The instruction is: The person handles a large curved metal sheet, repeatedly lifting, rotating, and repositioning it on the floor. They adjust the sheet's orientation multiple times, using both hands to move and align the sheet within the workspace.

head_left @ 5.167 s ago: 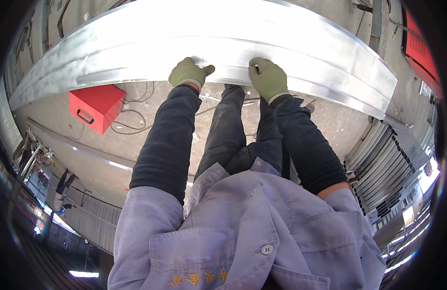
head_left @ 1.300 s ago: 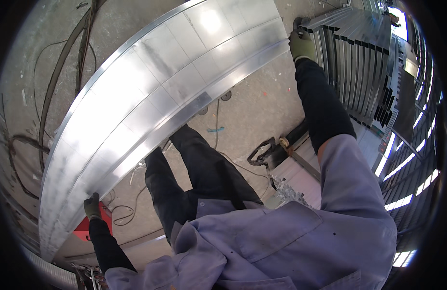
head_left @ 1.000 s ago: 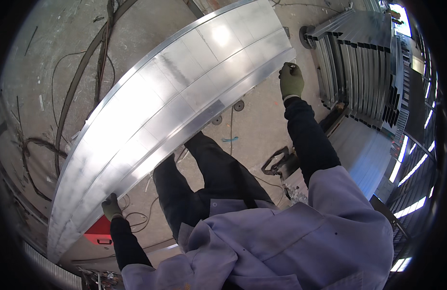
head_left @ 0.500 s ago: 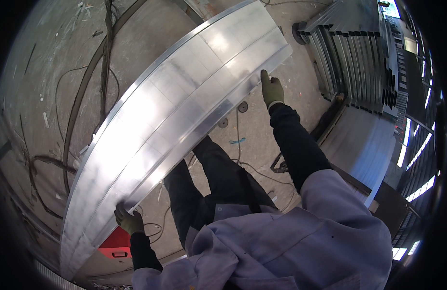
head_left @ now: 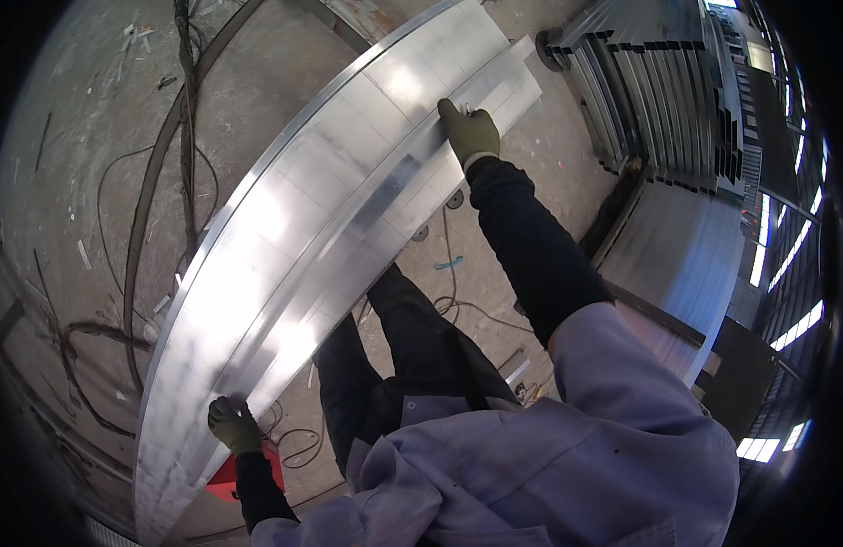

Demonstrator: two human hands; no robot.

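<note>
A long, shiny metal strip (head_left: 385, 193) runs lengthwise over a broad silvery metal work surface (head_left: 280, 205), which bows in the fisheye picture. Both my hands wear olive-green gloves. Near the strip's far right end, my right hand (head_left: 472, 135) is closed on it, fingers curled over the edge. My left hand (head_left: 233, 425) grips the same strip toward its near left end, its fingertips partly hidden. Whether the strip touches the surface under it along its whole length, I cannot tell.
Stacked metal profiles (head_left: 654, 109) stand at the right, above a pale metal sheet (head_left: 677, 260). A red box (head_left: 223, 480) shows beneath the surface by my left arm. Cables (head_left: 472, 305) lie on the floor near my legs; thick hoses (head_left: 153, 182) run along the left.
The strip has moved away from me, from the near edge further onto the metal surface. My right hand moved left and inward with it; my left hand shifted slightly.
</note>
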